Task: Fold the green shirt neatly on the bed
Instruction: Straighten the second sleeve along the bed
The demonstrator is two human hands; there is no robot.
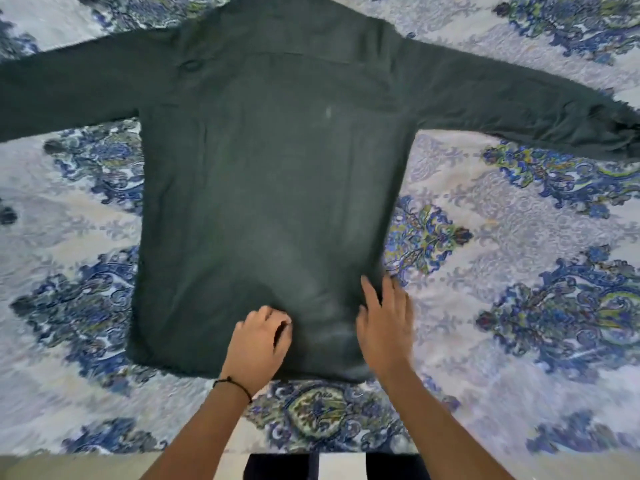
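Observation:
The dark green long-sleeved shirt (273, 174) lies flat, back side up, on the bed, collar away from me and both sleeves stretched out to the sides. My left hand (258, 341) rests near the hem, left of the middle, with its fingers curled onto the cloth; whether it pinches any fabric is not clear. My right hand (384, 323) lies flat with straight fingers on the shirt's lower right edge, partly over the bedsheet.
The bed is covered by a white sheet with blue and green paisley patterns (519, 271). Its near edge (104, 457) runs along the bottom of the view, with pale floor and my dark trouser legs (332, 467) below.

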